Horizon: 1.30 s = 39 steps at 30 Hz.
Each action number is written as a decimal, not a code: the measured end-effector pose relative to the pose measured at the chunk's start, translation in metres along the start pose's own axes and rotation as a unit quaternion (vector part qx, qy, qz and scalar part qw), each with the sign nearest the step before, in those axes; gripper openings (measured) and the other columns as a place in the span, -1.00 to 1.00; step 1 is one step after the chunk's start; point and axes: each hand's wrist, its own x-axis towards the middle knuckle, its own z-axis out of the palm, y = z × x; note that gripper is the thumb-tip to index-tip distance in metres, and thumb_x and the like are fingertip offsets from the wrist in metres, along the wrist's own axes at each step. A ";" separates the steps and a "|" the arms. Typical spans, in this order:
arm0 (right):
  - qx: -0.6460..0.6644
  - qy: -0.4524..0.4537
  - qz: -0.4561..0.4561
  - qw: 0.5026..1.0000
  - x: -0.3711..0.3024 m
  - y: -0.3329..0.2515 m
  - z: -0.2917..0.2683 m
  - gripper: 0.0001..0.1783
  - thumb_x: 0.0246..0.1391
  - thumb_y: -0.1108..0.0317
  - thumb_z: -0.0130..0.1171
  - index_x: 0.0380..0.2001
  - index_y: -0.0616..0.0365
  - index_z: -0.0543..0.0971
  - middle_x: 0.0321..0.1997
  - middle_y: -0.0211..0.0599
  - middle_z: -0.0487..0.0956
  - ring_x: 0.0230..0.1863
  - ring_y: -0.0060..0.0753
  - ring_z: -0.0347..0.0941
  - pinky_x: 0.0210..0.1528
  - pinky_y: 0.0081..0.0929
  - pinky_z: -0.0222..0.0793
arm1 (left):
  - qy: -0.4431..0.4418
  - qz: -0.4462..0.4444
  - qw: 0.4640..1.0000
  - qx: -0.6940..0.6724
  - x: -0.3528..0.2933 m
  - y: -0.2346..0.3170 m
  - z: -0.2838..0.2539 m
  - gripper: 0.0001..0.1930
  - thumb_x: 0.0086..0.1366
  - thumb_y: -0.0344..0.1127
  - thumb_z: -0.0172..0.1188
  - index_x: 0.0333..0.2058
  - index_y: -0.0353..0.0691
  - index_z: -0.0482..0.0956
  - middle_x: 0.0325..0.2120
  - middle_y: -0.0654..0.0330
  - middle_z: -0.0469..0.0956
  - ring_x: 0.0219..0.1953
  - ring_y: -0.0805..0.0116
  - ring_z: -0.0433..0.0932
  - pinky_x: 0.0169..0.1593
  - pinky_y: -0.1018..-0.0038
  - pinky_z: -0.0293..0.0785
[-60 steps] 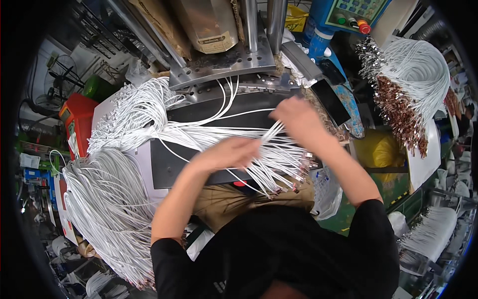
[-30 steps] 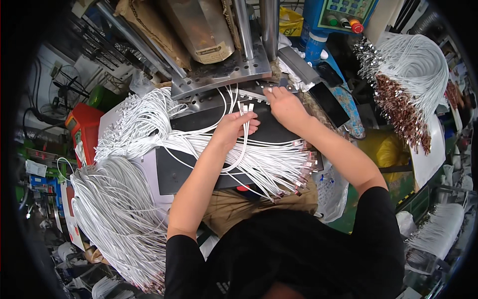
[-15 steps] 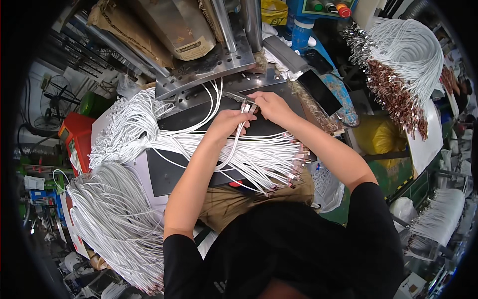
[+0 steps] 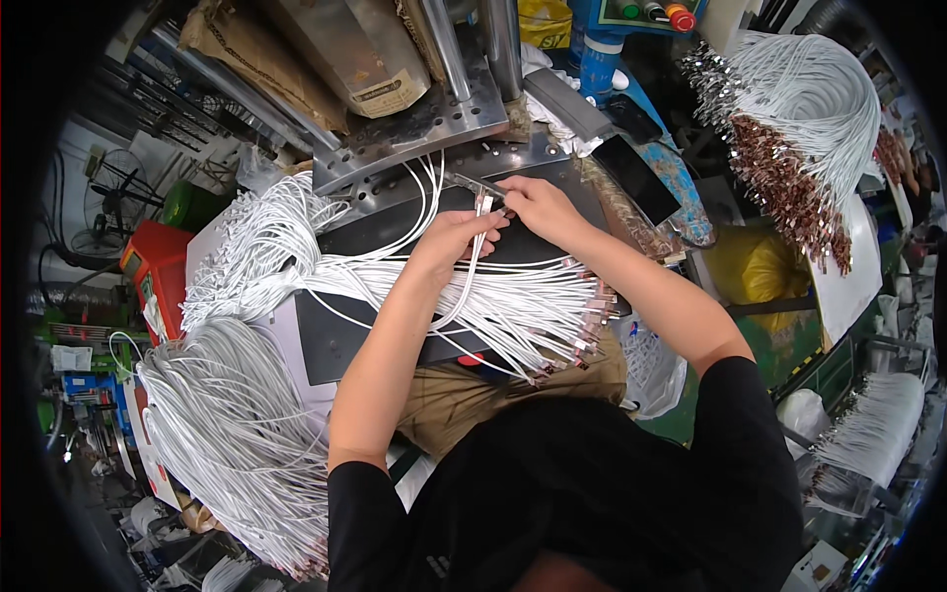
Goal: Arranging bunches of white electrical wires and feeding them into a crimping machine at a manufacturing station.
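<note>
My left hand (image 4: 459,237) is closed around a few white cables (image 4: 479,245), holding their pale connector ends (image 4: 483,203) upward. Just to the right, the fingers of my right hand (image 4: 541,207) pinch a slim metal tool (image 4: 472,184) that lies against those ends; its exact kind is too small to tell. Under my hands a large bundle of white cables (image 4: 493,306) fans out to the right, ending in copper-coloured connectors (image 4: 592,316). The bundle lies across a dark board (image 4: 330,345) and over my lap.
A perforated steel plate with posts (image 4: 414,148) stands beyond my hands. More white cables (image 4: 232,434) hang at the left, beside a red box (image 4: 153,266). Coiled cables (image 4: 809,118) sit far right. A phone (image 4: 634,180) lies on the blue surface, near a yellow bag (image 4: 755,266).
My right hand's fingers have shifted slightly along the metal tool by the connector ends. My left hand keeps its hold on the cables. The whole view has moved a little.
</note>
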 end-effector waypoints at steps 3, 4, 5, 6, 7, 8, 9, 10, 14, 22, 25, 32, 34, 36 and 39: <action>0.007 -0.016 -0.019 1.000 0.005 0.006 -0.001 -0.58 0.11 0.25 0.09 -0.05 0.28 0.64 -0.27 -0.11 0.71 -0.26 -0.31 0.65 -0.11 -0.43 0.48 | 0.012 -0.001 1.000 -0.008 -0.002 0.002 0.000 -0.73 0.34 -0.14 0.28 -0.19 -0.24 0.70 -0.51 0.41 0.56 -0.48 0.61 0.49 -0.33 0.69 0.41; 0.013 -0.012 -0.016 1.000 0.007 0.008 -0.001 -0.58 0.09 0.24 0.12 -0.05 0.28 0.64 -0.26 -0.11 0.72 -0.26 -0.30 0.66 -0.10 -0.43 0.48 | 0.008 0.000 1.000 -0.010 -0.002 0.002 0.000 -0.73 0.34 -0.14 0.27 -0.18 -0.23 0.70 -0.50 0.40 0.57 -0.48 0.61 0.49 -0.32 0.69 0.42; 0.013 -0.034 -0.028 0.999 0.007 0.009 0.000 -0.58 0.09 0.24 0.12 -0.05 0.28 0.64 -0.26 -0.11 0.72 -0.26 -0.30 0.66 -0.10 -0.43 0.48 | 0.004 -0.001 1.000 -0.013 -0.002 0.002 0.001 -0.73 0.34 -0.14 0.27 -0.16 -0.23 0.70 -0.50 0.40 0.57 -0.48 0.60 0.50 -0.30 0.68 0.43; 0.008 -0.028 -0.028 0.999 0.008 0.009 0.001 -0.58 0.08 0.24 0.13 -0.05 0.28 0.64 -0.27 -0.10 0.72 -0.26 -0.30 0.66 -0.11 -0.43 0.48 | 0.014 -0.011 1.000 -0.012 -0.001 0.001 0.001 -0.73 0.34 -0.15 0.27 -0.15 -0.22 0.69 -0.49 0.39 0.58 -0.48 0.60 0.50 -0.28 0.68 0.44; 0.003 -0.022 -0.030 0.999 0.008 0.010 0.002 -0.58 0.07 0.24 0.15 -0.06 0.28 0.64 -0.27 -0.10 0.72 -0.27 -0.30 0.66 -0.12 -0.43 0.48 | -0.001 -0.003 1.000 -0.016 0.000 0.000 0.001 -0.73 0.34 -0.15 0.27 -0.15 -0.22 0.69 -0.49 0.39 0.58 -0.48 0.60 0.50 -0.28 0.68 0.44; -0.006 -0.012 -0.017 1.000 0.007 0.009 0.003 -0.58 0.07 0.24 0.16 -0.07 0.28 0.64 -0.27 -0.09 0.71 -0.27 -0.30 0.66 -0.12 -0.43 0.48 | 0.002 0.000 1.000 -0.015 0.002 -0.002 0.001 -0.73 0.35 -0.15 0.27 -0.15 -0.22 0.69 -0.50 0.40 0.57 -0.49 0.60 0.49 -0.30 0.68 0.43; -0.003 -0.015 -0.033 0.999 0.007 0.009 0.003 -0.58 0.07 0.24 0.16 -0.07 0.28 0.64 -0.27 -0.09 0.71 -0.27 -0.30 0.66 -0.12 -0.43 0.48 | 0.006 0.003 1.000 -0.014 0.004 -0.003 0.001 -0.73 0.35 -0.16 0.26 -0.15 -0.23 0.69 -0.50 0.40 0.56 -0.50 0.60 0.48 -0.33 0.68 0.42; 0.012 -0.017 -0.033 0.999 0.006 0.009 0.003 -0.59 0.06 0.24 0.17 -0.07 0.28 0.64 -0.28 -0.11 0.71 -0.28 -0.34 0.65 -0.14 -0.44 0.47 | -0.011 0.015 1.000 -0.017 0.005 -0.005 0.001 -0.74 0.35 -0.16 0.26 -0.15 -0.23 0.69 -0.51 0.41 0.56 -0.51 0.61 0.47 -0.35 0.68 0.40; 0.049 -0.037 -0.008 0.998 0.006 0.006 -0.009 -0.61 0.06 0.26 0.20 -0.09 0.28 0.64 -0.31 -0.18 0.71 -0.31 -0.44 0.63 -0.18 -0.49 0.46 | -0.004 0.017 0.999 -0.029 0.007 -0.008 -0.007 -0.76 0.35 -0.18 0.26 -0.19 -0.22 0.70 -0.54 0.44 0.52 -0.55 0.62 0.45 -0.42 0.67 0.34; 0.046 -0.099 -0.015 0.994 0.006 0.006 -0.014 -0.65 0.10 0.29 0.24 -0.09 0.28 0.63 -0.36 -0.35 0.66 -0.34 -0.61 0.53 -0.25 -0.60 0.39 | -0.031 -0.019 0.999 -0.023 0.006 0.002 -0.004 -0.76 0.34 -0.19 0.28 -0.23 -0.27 0.68 -0.57 0.44 0.47 -0.60 0.63 0.36 -0.48 0.68 0.26; 0.047 -0.111 -0.031 0.992 0.003 0.003 -0.018 -0.69 0.15 0.34 0.24 -0.07 0.27 0.62 -0.36 -0.45 0.63 -0.34 -0.71 0.46 -0.29 -0.67 0.33 | 0.020 -0.017 0.998 -0.049 0.006 0.004 0.001 -0.76 0.33 -0.18 0.29 -0.23 -0.27 0.68 -0.58 0.44 0.45 -0.61 0.64 0.34 -0.49 0.69 0.24; 0.013 -0.018 0.061 0.998 0.003 -0.003 -0.037 -0.48 0.03 0.07 0.44 -0.13 0.33 0.64 -0.33 -0.30 0.69 -0.34 -0.55 0.56 -0.22 -0.53 0.42 | -0.002 -0.004 0.997 -0.075 0.000 0.003 -0.024 -0.78 0.32 -0.19 0.27 -0.27 -0.23 0.69 -0.57 0.45 0.46 -0.58 0.65 0.37 -0.49 0.70 0.22; 0.026 -0.042 0.030 0.998 0.001 -0.003 -0.035 -0.47 0.03 0.06 0.44 -0.13 0.33 0.64 -0.34 -0.30 0.69 -0.34 -0.55 0.56 -0.22 -0.53 0.42 | -0.026 -0.040 0.998 -0.028 0.000 0.002 -0.026 -0.78 0.33 -0.23 0.24 -0.24 -0.27 0.68 -0.58 0.43 0.45 -0.59 0.64 0.36 -0.50 0.69 0.23; 0.025 -0.071 0.008 0.997 -0.004 -0.003 -0.031 -0.44 0.01 0.05 0.45 -0.12 0.34 0.64 -0.35 -0.31 0.69 -0.34 -0.54 0.56 -0.22 -0.52 0.43 | -0.008 -0.039 0.999 -0.021 0.002 0.000 -0.022 -0.78 0.34 -0.23 0.23 -0.25 -0.28 0.68 -0.59 0.44 0.44 -0.60 0.64 0.34 -0.51 0.68 0.22; -0.010 -0.062 -0.006 0.998 -0.009 -0.002 -0.029 -0.46 0.01 0.04 0.46 -0.13 0.32 0.65 -0.36 -0.32 0.69 -0.34 -0.55 0.56 -0.22 -0.52 0.43 | -0.003 -0.038 0.999 -0.011 0.003 -0.002 -0.012 -0.78 0.34 -0.24 0.21 -0.26 -0.29 0.68 -0.60 0.44 0.43 -0.62 0.64 0.32 -0.52 0.68 0.20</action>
